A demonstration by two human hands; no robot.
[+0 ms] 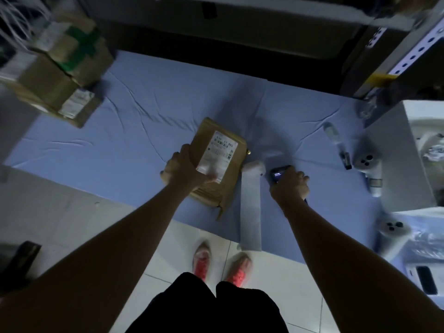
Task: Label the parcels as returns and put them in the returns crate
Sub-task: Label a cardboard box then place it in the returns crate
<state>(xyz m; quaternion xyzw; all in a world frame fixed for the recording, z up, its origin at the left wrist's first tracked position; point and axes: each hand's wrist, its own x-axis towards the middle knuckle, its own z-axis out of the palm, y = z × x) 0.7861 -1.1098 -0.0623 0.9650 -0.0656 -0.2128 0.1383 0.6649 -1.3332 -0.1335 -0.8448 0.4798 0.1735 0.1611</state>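
Left hand: my left hand grips the near left corner of the cardboard parcel, with the thumb lying across the top and the fingers curled round the left edge.
Right hand: my right hand is wrapped over a small dark handheld device. Its little screen is lit and faces up, but the text on it is too small for me to read.
Hands apart: one is on each item, and a paper strip runs between them.
Parcel: it sits on the blue-covered counter near the front edge, about mid-width and turned at an angle. The white shipping label faces up and one flap sticks out at the near corner.
Paper strip: a white roll lies just right of the parcel and beside the device. Its long strip trails toward me and hangs over the counter's edge.
Other parcels: a stack of cardboard boxes stands at the far left corner of the counter, well apart from the one I hold. It is blurred, and one box carries green tape.
Right side: a pen-like item lies on the cloth. Two white controllers lie next to a white bin, and I cannot tell whether that bin is the returns crate.
Floor: pale tiles, with my red shoes just below the counter edge.
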